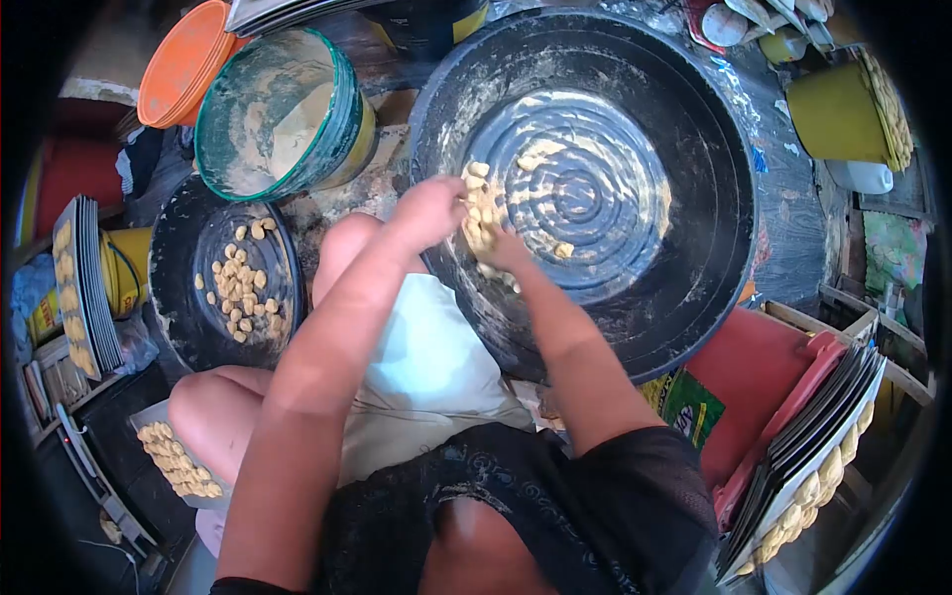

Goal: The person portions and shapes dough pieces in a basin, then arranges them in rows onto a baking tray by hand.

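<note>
Both of the person's hands are at the dough pieces (479, 220) along the left inner side of the large black basin (699, 228). The left hand's (431, 211) fingers curl toward them; the right hand's (509, 252) are blurred, and I can't tell whether either pinches one. I'd work with a light touch and loose flour, so the pieces don't stick or flatten. More lie loose in the smaller black basin (180, 238). Around the worn floor (793, 228) crowd a powder-dusted green bucket (349, 114), orange containers (180, 67) and stacked trays (793, 461).
</note>
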`<state>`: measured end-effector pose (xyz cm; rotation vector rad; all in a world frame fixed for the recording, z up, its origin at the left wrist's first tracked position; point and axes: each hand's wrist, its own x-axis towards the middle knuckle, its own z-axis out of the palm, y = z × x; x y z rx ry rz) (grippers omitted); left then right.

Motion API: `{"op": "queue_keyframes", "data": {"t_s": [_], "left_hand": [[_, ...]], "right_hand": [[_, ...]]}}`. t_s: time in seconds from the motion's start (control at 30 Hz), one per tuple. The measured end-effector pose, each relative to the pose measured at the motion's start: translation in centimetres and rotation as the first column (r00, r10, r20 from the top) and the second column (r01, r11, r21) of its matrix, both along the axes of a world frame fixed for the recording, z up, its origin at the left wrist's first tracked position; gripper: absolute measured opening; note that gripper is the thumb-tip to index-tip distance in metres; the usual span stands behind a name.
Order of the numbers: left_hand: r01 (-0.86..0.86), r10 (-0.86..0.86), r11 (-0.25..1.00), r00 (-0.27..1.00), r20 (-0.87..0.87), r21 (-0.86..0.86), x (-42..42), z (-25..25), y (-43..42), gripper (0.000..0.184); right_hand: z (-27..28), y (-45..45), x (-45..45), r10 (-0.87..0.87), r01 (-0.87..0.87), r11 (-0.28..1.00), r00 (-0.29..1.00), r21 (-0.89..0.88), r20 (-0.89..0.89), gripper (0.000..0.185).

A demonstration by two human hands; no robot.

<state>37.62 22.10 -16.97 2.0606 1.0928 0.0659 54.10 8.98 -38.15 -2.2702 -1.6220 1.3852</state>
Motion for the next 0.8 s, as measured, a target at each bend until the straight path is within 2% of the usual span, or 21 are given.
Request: {"op": "queue_keyframes", "data": {"t_s": [0.03,0.1,0.13,0.2,0.3,0.4,0.43,0.47,0.5,0.53,0.57,0.6,0.63,0.67,0.7,0.73,0.8], "left_hand": [[0.002,-0.002,1.0,1.0,-0.003,0.029,-0.4,-0.2,0.3,0.019],[0.028,-0.027,0.999,1.0,0.01,-0.02,-0.2,-0.9,0.5,0.02],[0.039,-0.038,0.998,0.999,0.015,-0.049,-0.2,-1.2,0.4,0.02],[0.082,-0.082,0.994,0.997,-0.007,-0.076,0.3,-1.1,0.5,0.022],[0.103,-0.107,0.989,0.993,-0.039,-0.107,0.8,-1.8,0.2,0.023],[0.038,-0.049,0.993,0.993,-0.106,-0.11,0.7,-2.7,0.3,0.023],[0.027,-0.039,0.996,0.988,-0.151,-0.082,0.6,-2.2,0.0,0.023],[0.002,-0.021,0.994,0.985,-0.168,-0.11,0.6,-2.7,0.0,0.024],[0.034,-0.046,0.995,0.99,-0.134,-0.097,0.6,-2.9,0.0,0.026],[0.0,-0.009,0.996,0.995,-0.098,-0.094,0.4,-0.4,-0.5,0.026],[0.002,-0.005,0.994,1.0,-0.021,-0.112,0.3,0.1,-0.6,0.025],[0.004,-0.004,0.999,1.0,-0.007,-0.054,0.8,-1.0,-0.8,0.025],[-0.028,0.032,0.999,0.996,0.082,-0.042,0.8,-1.2,-1.1,0.026],[0.003,-0.006,0.999,0.997,0.083,0.035,0.7,-0.3,-1.5,0.024],[-0.028,0.013,0.997,0.981,0.191,0.074,-0.1,0.6,-2.1,0.023],[-0.05,0.025,0.994,0.967,0.252,0.094,-1.2,2.0,-3.0,0.022],[-0.134,0.076,0.98,0.936,0.343,0.147,-4.8,4.3,-3.9,0.022]], "right_hand": [[1.2,-1.6,2.2,-0.022,0.015,0.999,0.987,-0.046,-0.158,0.083],[3.0,-2.3,5.5,0.24,-0.284,0.934,0.948,-0.217,-0.211,0.081],[3.0,-4.1,5.7,0.186,-0.193,0.964,0.981,-0.183,-0.052,0.078],[2.3,-8.5,4.9,0.053,-0.035,0.996,0.966,-0.078,0.254,0.073],[1.3,-10.0,4.2,-0.073,0.082,0.996,0.975,-0.033,0.21,0.066],[-1.8,-10.1,7.8,-0.064,0.069,0.997,0.992,0.041,-0.107,0.06],[1.2,-8.7,8.5,-0.124,0.129,0.992,0.955,0.001,-0.27,0.062],[4.1,-7.9,8.5,-0.17,0.194,0.977,0.958,0.088,-0.231,0.06],[6.2,-7.0,8.6,-0.241,0.294,0.945,0.924,0.147,-0.296,0.055],[6.4,-7.4,9.1,-0.223,0.256,0.902,0.966,0.348,-0.132,0.055],[8.2,-7.1,7.0,-0.258,0.211,0.892,0.964,0.4,0.068,0.055],[10.7,-7.3,5.3,-0.306,0.16,0.874,0.915,0.459,0.264,0.056],[7.6,-9.9,5.6,-0.088,-0.041,0.894,0.96,0.446,0.265,0.055],[3.8,-12.2,6.6,0.133,-0.245,0.865,0.953,0.437,0.271,0.054],[3.7,-12.1,6.7,0.105,-0.101,0.97,0.994,0.22,-0.006,0.051],[3.6,-11.5,6.3,0.004,-0.02,0.998,0.968,-0.062,-0.251,0.047],[5.6,-7.7,7.9,-0.128,0.023,0.97,0.895,-0.244,-0.427,0.042]]}}
